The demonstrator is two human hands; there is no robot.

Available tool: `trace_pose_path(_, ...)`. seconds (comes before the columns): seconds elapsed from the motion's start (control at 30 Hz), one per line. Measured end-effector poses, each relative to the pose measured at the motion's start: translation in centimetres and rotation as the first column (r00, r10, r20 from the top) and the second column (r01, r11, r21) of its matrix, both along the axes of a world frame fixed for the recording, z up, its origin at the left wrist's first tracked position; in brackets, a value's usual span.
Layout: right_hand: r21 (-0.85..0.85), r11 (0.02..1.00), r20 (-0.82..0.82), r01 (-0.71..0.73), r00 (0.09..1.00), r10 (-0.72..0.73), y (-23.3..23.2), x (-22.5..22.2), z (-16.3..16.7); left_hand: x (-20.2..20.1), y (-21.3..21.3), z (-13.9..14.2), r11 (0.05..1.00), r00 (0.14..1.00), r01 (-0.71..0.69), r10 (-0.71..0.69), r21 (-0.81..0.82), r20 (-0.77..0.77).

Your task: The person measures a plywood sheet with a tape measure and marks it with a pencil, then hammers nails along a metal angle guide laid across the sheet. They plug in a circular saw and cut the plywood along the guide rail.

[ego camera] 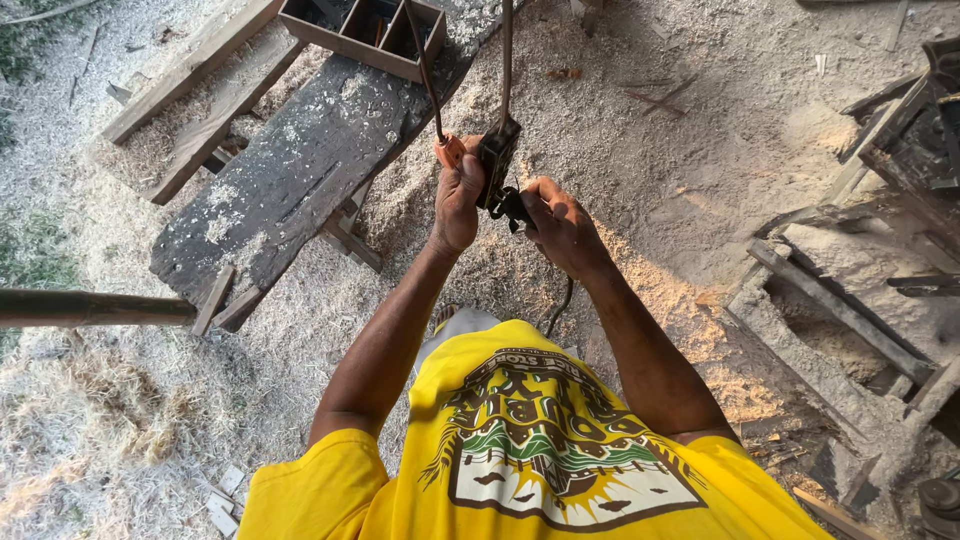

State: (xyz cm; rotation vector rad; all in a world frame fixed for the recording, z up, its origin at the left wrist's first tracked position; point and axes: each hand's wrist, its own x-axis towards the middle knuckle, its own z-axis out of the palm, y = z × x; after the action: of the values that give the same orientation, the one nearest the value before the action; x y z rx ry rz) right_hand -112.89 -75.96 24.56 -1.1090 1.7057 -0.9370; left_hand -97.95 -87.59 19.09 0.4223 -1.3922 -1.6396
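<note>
Your left hand [458, 200] is raised in front of your chest, fingers wrapped tight around the orange handle [449, 150] of a thin dark metal tool whose rod runs up and away from the fist. Just to its right, touching it, hangs a dark rectangular metal block [497, 160] on a thin upright bar [506, 60]. Your right hand [562, 228] is curled just beside the block's lower end, fingertips pinching a small black fitting [512, 206] there; a dark cord [560, 305] drops below that hand. Beyond your left hand lies a weathered grey plank bench [300, 170] dusted with sawdust, with a compartmented wooden tray [365, 35] at its far end. Sawdust-covered ground [700, 160] spreads under both hands
</note>
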Motion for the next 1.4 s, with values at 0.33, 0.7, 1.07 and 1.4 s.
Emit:
trace_pose_path(0.33,-0.382,0.916,-0.485,-0.119,0.87,-0.089,-1.5,0.3,-2.5,-0.5,1.0,3.0,0.998,0.989,-0.03,0.037,-0.052,0.143)
trace_pose_path(0.7,-0.544,0.835,-0.395,-0.08,0.903,-0.171,-2.2,0.6,-1.0,-1.3,1.1,5.4,0.989,0.984,-0.017,0.042,-0.146,0.172)
trace_pose_path(1.07,-0.526,0.757,-0.413,0.388,0.661,-0.626,4.4,-3.7,-4.8,-4.2,11.4,0.2,0.738,0.866,-0.234,0.455,-0.633,0.21)
trace_pose_path(1.4,-0.362,0.313,-0.221,0.878,0.246,-0.944,21.1,-1.8,-8.5,-11.5,19.9,-2.8,0.787,0.824,0.513,-0.339,-0.343,0.454)
